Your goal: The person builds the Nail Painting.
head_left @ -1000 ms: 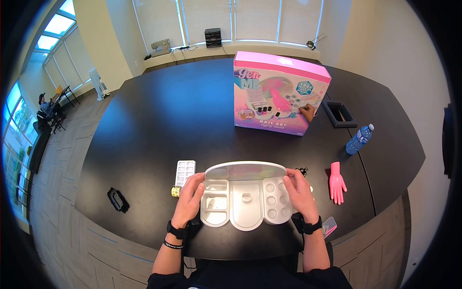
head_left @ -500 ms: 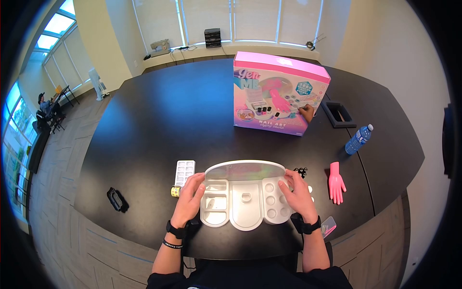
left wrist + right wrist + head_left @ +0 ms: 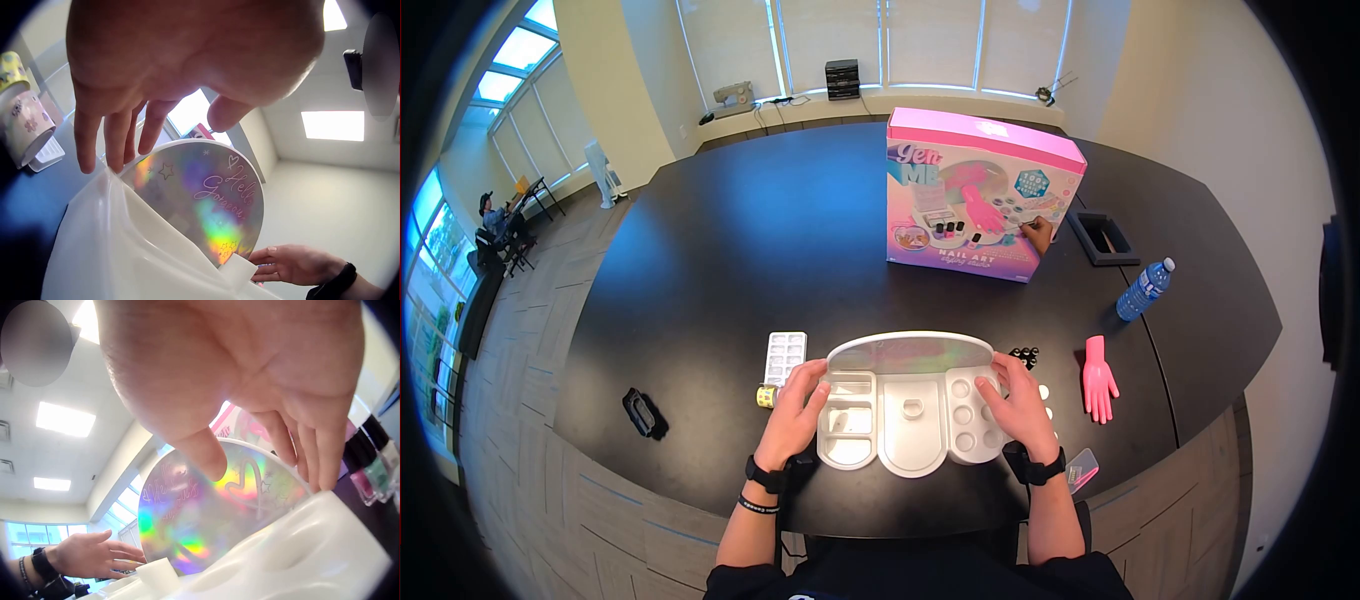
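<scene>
A white nail-art station (image 3: pixel 913 440) sits before me with an upright iridescent mirror panel (image 3: pixel 206 194) at its back. It has a middle plate with a small raised holder (image 3: pixel 912 408), compartments on the left and round wells (image 3: pixel 964 415) on the right. My left hand (image 3: pixel 793 415) rests its extended fingertips on the station's left rear edge, thumb reaching inward. On the other side my right hand (image 3: pixel 1022 410) touches the right rear edge with nearly straight fingers; its thumb lies over the wells' side, in front of the panel in the right wrist view.
Left of the station are a white tray (image 3: pixel 786 355) and a yellow patterned roll (image 3: pixel 766 397). Small polish bottles (image 3: pixel 1025 357), a pink model hand (image 3: pixel 1099 382) and a water bottle (image 3: pixel 1145 289) stand or lie rightward. The pink box (image 3: pixel 980 200) stands behind. A black case (image 3: pixel 640 413) lies far left.
My right hand has shifted slightly, its thumb moving down and inward over the wells. The left hand and the station stay almost in place.
</scene>
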A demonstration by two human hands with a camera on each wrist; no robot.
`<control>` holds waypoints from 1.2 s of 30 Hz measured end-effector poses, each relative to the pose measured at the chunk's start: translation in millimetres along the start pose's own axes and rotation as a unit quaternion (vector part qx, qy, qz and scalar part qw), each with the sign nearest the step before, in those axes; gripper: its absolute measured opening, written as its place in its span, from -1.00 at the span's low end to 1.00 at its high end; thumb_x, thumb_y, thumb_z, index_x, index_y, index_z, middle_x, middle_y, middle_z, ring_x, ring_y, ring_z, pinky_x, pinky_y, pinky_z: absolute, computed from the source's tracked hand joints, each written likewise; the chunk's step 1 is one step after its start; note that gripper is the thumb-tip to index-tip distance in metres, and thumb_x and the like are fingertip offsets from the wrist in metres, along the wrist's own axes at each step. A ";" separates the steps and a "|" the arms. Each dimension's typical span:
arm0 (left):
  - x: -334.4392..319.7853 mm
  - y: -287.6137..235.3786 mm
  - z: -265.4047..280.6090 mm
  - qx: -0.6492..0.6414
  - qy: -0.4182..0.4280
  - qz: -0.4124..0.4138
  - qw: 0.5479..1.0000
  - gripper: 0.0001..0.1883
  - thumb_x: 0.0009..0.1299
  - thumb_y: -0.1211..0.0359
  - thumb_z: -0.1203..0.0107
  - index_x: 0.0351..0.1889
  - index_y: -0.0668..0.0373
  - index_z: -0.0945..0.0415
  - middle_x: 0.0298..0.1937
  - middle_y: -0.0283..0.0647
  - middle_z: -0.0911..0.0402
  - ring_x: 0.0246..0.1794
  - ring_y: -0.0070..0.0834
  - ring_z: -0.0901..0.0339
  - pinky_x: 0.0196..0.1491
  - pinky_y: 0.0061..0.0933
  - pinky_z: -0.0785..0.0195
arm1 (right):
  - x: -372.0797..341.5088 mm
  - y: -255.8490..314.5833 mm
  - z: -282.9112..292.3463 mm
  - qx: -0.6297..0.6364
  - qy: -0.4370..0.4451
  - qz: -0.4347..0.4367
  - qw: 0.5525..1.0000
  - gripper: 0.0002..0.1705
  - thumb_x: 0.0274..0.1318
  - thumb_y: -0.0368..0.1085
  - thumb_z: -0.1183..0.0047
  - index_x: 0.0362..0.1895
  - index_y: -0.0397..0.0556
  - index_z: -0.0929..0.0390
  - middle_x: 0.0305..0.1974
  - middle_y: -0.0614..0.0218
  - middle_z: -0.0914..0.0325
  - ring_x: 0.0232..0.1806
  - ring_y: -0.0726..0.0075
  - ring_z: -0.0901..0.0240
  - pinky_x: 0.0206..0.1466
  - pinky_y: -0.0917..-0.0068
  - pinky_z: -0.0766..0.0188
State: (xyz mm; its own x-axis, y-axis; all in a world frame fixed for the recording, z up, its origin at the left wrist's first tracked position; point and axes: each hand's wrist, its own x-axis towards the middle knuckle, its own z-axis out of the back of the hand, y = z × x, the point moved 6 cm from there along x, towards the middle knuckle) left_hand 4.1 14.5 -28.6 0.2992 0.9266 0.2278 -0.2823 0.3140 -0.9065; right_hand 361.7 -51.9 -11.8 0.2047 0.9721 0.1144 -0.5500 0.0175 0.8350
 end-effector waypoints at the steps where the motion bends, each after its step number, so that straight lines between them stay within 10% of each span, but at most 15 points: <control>1: 0.1 0.9 0.2 -0.011 0.001 0.005 1.000 -0.58 0.75 0.32 -0.08 0.46 0.35 -0.47 0.41 0.01 -0.58 0.47 -0.14 -0.58 0.52 -0.17 -0.41 | 0.0 -0.7 0.1 0.000 0.000 0.000 1.000 -0.35 0.45 -0.23 -0.34 0.42 -0.38 -0.45 0.30 -0.15 -0.62 0.41 -0.07 -0.62 0.53 0.13 -0.51; 18: -11.5 -20.9 8.2 0.004 -0.030 0.007 1.000 -0.53 0.70 0.34 -0.16 0.50 0.30 -0.44 0.45 -0.01 -0.54 0.51 -0.12 -0.53 0.56 -0.12 -0.39 | -15.8 -4.0 95.1 -0.015 -0.108 0.008 0.994 -0.50 0.32 -0.28 -0.42 0.30 -0.12 -0.68 0.16 0.17 -0.78 0.24 0.16 -0.71 0.31 0.20 -0.62; 36: -27.6 -54.0 13.4 0.144 -0.081 -0.084 0.983 -0.66 0.50 0.48 -0.32 0.22 0.26 -0.66 0.28 -0.05 -0.72 0.32 -0.01 -0.66 0.36 -0.10 -0.52 | -32.4 -151.5 183.8 -0.159 -0.167 -0.230 0.946 0.02 -0.03 -0.28 -0.61 0.57 -0.13 -0.48 0.45 -0.02 -0.57 0.46 -0.11 -0.56 0.49 0.13 -0.52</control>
State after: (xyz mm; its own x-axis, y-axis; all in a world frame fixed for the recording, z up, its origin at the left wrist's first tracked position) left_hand -1.0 -25.3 18.9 0.2200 0.8706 0.4401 -0.4949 0.4884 -0.7187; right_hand 587.2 -129.1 -43.0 0.6959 0.7180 -0.0135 -0.5456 0.5408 0.6402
